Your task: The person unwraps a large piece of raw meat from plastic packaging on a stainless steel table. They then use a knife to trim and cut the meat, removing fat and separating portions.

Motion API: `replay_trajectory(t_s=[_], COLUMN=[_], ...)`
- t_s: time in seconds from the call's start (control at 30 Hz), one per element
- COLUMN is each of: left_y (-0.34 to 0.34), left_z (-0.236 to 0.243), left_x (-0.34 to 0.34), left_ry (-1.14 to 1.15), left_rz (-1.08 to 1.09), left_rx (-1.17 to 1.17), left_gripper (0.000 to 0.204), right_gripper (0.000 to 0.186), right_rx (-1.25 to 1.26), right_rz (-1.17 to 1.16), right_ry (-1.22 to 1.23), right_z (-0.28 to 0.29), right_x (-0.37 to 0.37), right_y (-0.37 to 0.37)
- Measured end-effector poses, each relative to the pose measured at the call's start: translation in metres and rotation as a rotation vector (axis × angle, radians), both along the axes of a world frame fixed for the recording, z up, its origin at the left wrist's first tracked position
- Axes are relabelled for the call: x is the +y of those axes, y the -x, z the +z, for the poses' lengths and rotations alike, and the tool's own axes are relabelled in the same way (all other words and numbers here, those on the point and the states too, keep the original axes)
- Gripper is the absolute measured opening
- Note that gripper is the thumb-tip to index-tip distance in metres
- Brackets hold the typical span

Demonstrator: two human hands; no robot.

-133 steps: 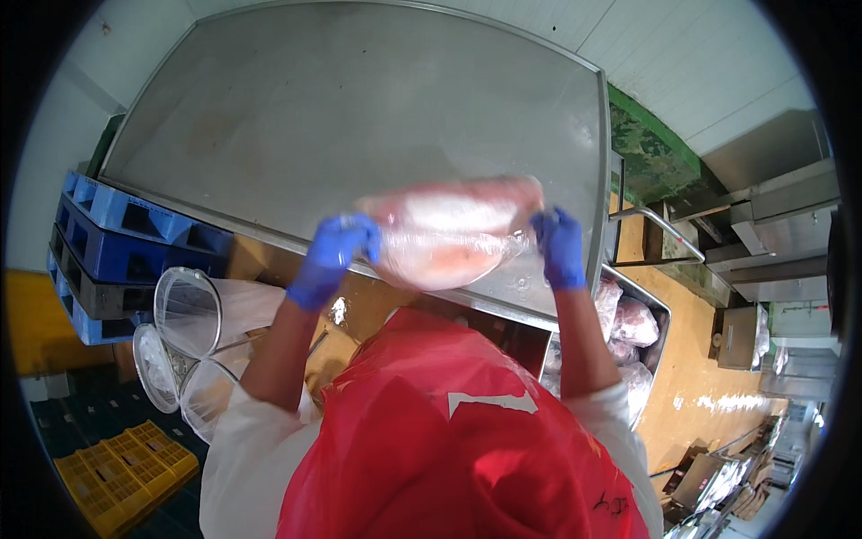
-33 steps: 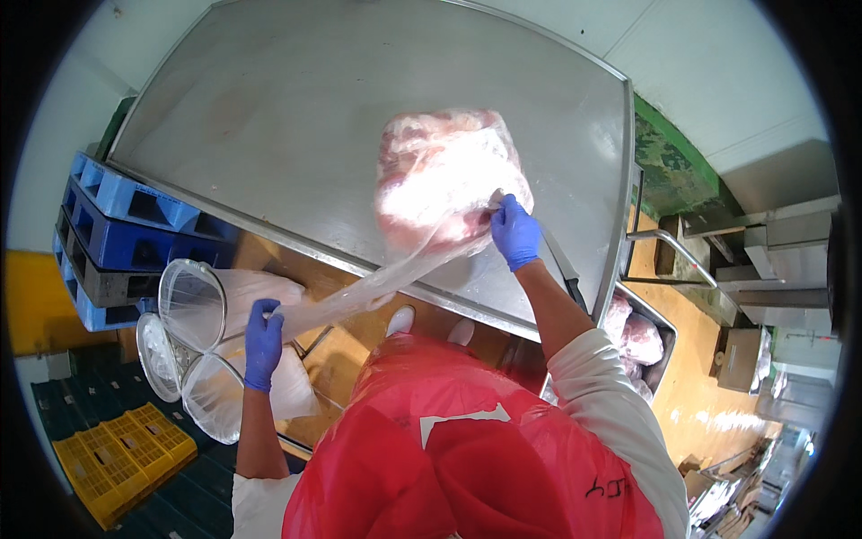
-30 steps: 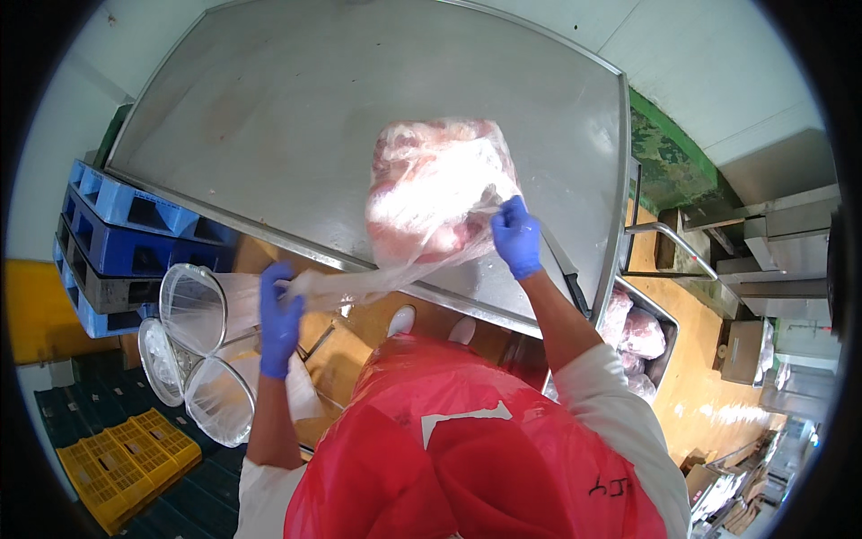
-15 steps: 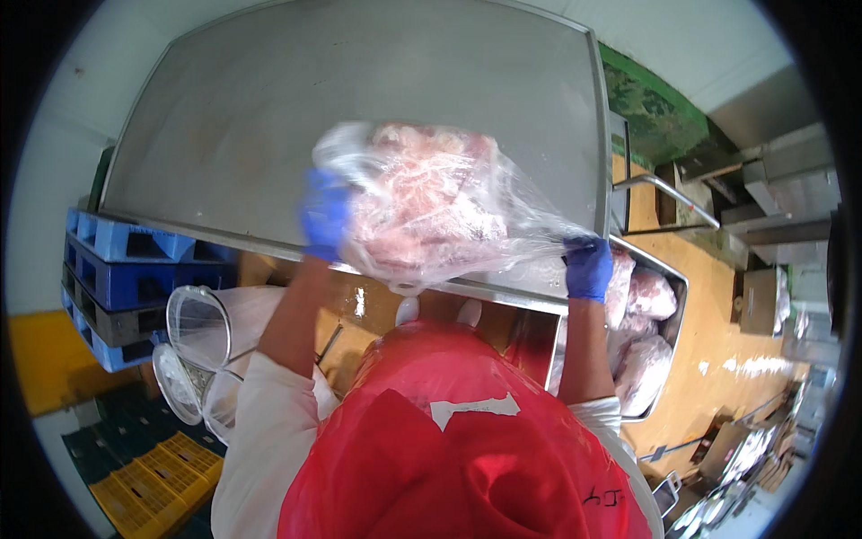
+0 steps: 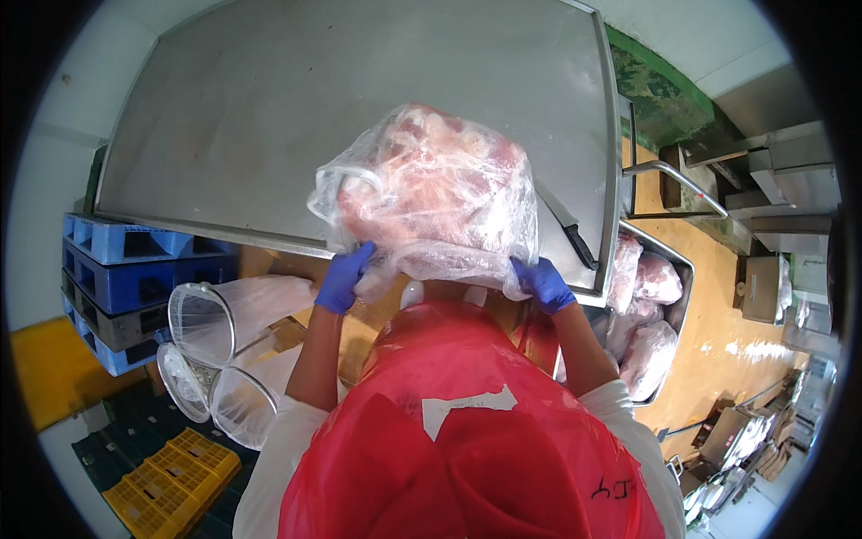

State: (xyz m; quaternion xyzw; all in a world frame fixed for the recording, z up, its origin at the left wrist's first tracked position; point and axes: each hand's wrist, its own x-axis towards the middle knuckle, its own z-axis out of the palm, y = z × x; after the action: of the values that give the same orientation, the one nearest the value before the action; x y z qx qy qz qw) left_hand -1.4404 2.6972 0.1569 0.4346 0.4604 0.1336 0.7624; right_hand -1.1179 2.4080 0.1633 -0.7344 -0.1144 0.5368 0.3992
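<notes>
A large pale-pink block of meat lies inside a clear plastic bag at the near edge of a steel table. My left hand, in a blue glove, is closed on the bag's near left corner. In the other blue glove, my right hand grips the bag's near right corner. The plastic spreads around the meat and hangs over the table edge between my hands. Right of the bag, a knife with a black handle rests on the table, its blade tip by the plastic.
Below the table's right side, a metal bin holds several bagged meat pieces. On the left are stacked blue pallets, hoops with clear bag liners and yellow crates. A metal rail juts out beyond the table's right edge.
My right hand has moved left to the bag's near corner, and my left hand has come down and nearer. The stretched plastic has slackened, and the knife has come into view.
</notes>
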Motion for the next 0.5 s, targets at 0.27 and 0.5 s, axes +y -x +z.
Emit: replay_trajectory(t_s=[0.27, 0.5], left_y=[0.053, 0.038], left_z=[0.002, 0.082], left_x=[0.005, 0.017], left_ry=[-0.24, -0.167], left_rz=[-0.335, -0.102], left_rx=[0.39, -0.111], left_gripper=[0.02, 0.019], right_gripper=[0.042, 0.028], right_rx=[0.058, -0.303], right_rz=[0.174, 0.27], right_ry=[-0.133, -0.016], right_z=[-0.024, 0.04], right_x=[-0.011, -0.027], right_y=[0.032, 0.043])
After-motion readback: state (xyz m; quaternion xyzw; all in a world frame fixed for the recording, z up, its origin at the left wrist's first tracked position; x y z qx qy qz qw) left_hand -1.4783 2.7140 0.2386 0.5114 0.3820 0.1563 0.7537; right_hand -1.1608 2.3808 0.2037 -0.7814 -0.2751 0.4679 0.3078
